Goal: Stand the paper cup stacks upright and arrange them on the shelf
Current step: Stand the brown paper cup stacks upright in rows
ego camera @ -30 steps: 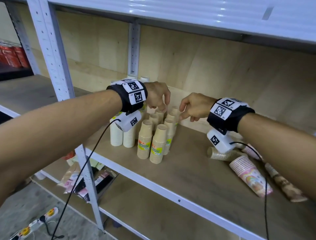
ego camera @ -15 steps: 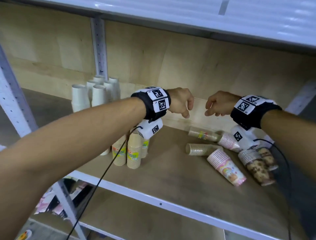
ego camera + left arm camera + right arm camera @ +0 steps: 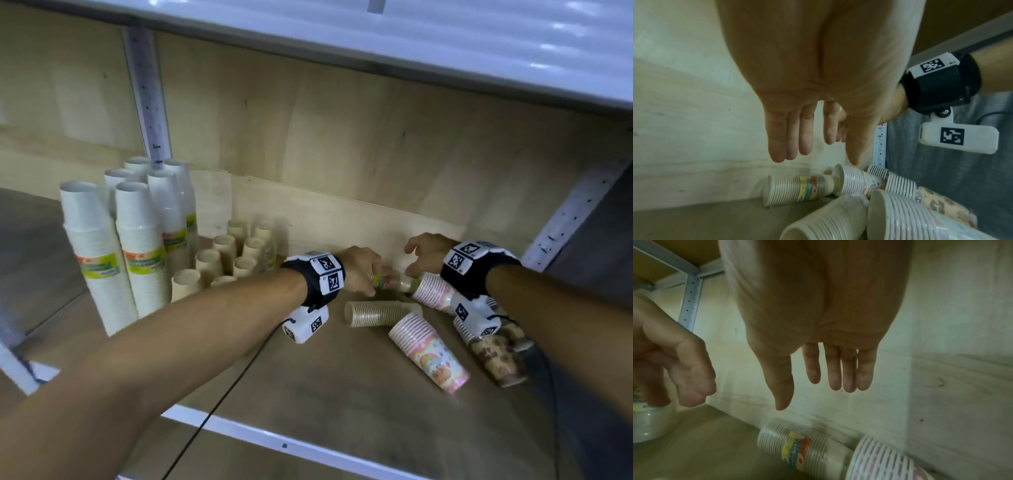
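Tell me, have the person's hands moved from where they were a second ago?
Yes. Both the left hand and right hand left the standing tan cup stacks and came down over the lying banded stack by the back wall.

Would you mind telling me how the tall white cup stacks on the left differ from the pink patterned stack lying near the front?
The white cup stacks stand upright, mouths up; the pink patterned stack lies on its side. The white stacks are plain with a green-and-orange band and look taller; the pink stack carries a colourful cartoon print. The white stacks are grouped at the left; the pink stack lies among toppled stacks at the right. Both are nested paper cups on the same shelf.
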Demonstrator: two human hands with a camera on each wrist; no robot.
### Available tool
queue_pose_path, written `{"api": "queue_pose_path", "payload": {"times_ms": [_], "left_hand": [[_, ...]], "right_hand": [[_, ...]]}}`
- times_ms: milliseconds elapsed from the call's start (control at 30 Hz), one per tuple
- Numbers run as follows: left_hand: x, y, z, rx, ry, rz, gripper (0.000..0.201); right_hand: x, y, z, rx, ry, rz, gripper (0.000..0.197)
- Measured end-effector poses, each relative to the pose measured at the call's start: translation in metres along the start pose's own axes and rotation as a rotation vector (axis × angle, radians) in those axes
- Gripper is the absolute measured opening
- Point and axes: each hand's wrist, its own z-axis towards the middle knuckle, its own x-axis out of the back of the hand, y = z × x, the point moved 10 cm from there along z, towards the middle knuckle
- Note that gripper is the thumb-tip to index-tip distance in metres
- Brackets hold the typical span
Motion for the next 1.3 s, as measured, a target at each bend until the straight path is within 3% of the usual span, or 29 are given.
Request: {"api": "queue_pose_path", "payload": {"times_ms": [200, 633, 1033, 1300], "left_hand": [[-0.035, -0.013, 0.022, 0.033, -0.056, -0.075, 0.070], [-0.071, -0.023, 0.038, 0.062, -0.155, -0.063, 0.077], [-0.084, -0.023, 0.041, 0.031, -0.197, 0.047, 0.069], [-0.082, -0.025, 0.041, 0.019, -0.185, 0.047, 0.062]], "right_hand": [[-0.023, 0.010, 0.029, 0.001, -0.043, 0.013, 0.071], [-0.061, -0.001, 0.066, 0.091, -0.070, -0.078, 0.064], [-0.078, -0.009, 0.070, 0.133, -0.084, -0.140, 0.047], [-0.086, -0.013, 0.078, 0.175, -0.060, -0.161, 0.052]]}}
